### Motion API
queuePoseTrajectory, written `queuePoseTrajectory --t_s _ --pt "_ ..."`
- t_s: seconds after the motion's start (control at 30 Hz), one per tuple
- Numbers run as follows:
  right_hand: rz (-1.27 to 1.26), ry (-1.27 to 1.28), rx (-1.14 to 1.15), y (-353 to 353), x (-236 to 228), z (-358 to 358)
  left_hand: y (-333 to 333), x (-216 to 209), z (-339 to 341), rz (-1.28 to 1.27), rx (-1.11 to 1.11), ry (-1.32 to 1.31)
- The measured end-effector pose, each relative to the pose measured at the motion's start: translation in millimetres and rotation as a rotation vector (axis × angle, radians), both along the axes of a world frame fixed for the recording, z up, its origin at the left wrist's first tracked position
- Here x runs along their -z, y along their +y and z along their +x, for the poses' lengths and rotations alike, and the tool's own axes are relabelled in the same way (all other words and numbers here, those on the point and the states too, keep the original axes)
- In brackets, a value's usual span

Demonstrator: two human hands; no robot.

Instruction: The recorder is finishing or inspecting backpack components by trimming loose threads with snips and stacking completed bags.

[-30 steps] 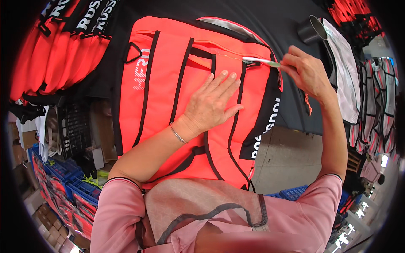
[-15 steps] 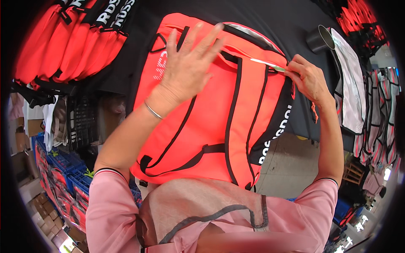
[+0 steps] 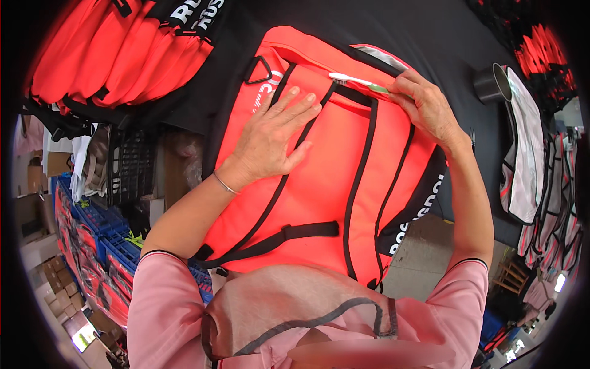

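Observation:
A bright orange-red backpack [image 3: 319, 184] with black-edged shoulder straps lies strap side up in front of me. My left hand [image 3: 270, 138] rests on its upper left part, near the left strap, fingers stretched out and nothing in them. At the upper right, my right hand [image 3: 427, 104] pinches the green end of a slim white toothbrush [image 3: 353, 79]. Its bristled head touches or nearly touches the backpack just above the black handle loop [image 3: 353, 95]. A black triangular ring [image 3: 259, 70] sits by the top left corner.
Several orange-red bags [image 3: 123, 61] are lined up at the far left on the black table cover [image 3: 381, 24]. To the right stand a dark cup [image 3: 491, 85] and a grey-white fabric piece [image 3: 525, 147]. Blue crates [image 3: 101, 221] and a black crate [image 3: 131, 166] are at the left.
My left hand has come down onto the backpack, lower than before. My right hand has moved left with the toothbrush, whose head is now above the handle loop. The view has shifted slightly.

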State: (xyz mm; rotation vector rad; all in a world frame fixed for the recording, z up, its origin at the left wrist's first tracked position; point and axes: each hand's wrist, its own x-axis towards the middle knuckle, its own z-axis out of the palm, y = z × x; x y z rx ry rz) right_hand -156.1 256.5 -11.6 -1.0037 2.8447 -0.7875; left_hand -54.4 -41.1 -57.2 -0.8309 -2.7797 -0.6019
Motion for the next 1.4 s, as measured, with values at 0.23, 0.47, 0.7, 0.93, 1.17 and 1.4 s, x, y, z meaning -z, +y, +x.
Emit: queuePoseTrajectory --t_s 0.23,0.47,0.7,0.93,1.17,1.4 --pt "0.061 0.130 -0.131 -48 11 -28 2 2 -2 0.001 -0.006 -0.015" --pt "0.166 -0.037 -0.122 -8 -24 -15 -2 0 3 0.018 -0.017 -0.025" --pt "-0.073 0.046 -0.170 -56 7 -38 2 3 -3 0.038 0.014 -0.005" --pt "0.328 -0.121 -0.060 20 -35 -12 0 1 2 0.039 -0.001 -0.008" --pt "0.332 0.026 -0.137 27 -38 -14 1 1 1 0.006 0.005 0.008" --pt "0.441 -0.015 0.010 118 -101 11 4 1 -3 0.007 0.000 0.019"
